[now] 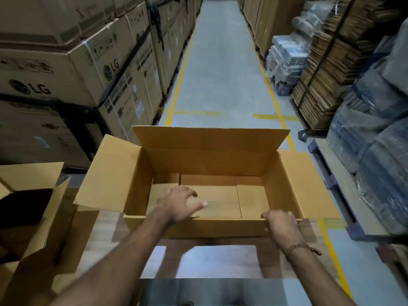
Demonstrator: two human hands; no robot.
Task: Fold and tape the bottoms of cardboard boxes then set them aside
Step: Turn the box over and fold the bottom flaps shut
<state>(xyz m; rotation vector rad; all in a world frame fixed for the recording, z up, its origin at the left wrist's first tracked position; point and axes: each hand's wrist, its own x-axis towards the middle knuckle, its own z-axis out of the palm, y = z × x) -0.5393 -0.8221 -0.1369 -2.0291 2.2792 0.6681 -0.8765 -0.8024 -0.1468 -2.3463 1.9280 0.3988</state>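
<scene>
An open brown cardboard box stands in front of me with its top flaps spread outward and its folded bottom flaps visible inside. My left hand reaches down into the box, fingers spread, resting on the bottom flaps near the left side. My right hand is closed over the near wall's top edge at the right corner. No tape roll or dispenser is in view.
Another open cardboard box sits at the left, partly cut off. Stacked large LG cartons line the left. Flat cardboard stacks and wrapped bundles line the right. A grey aisle with yellow lines runs ahead.
</scene>
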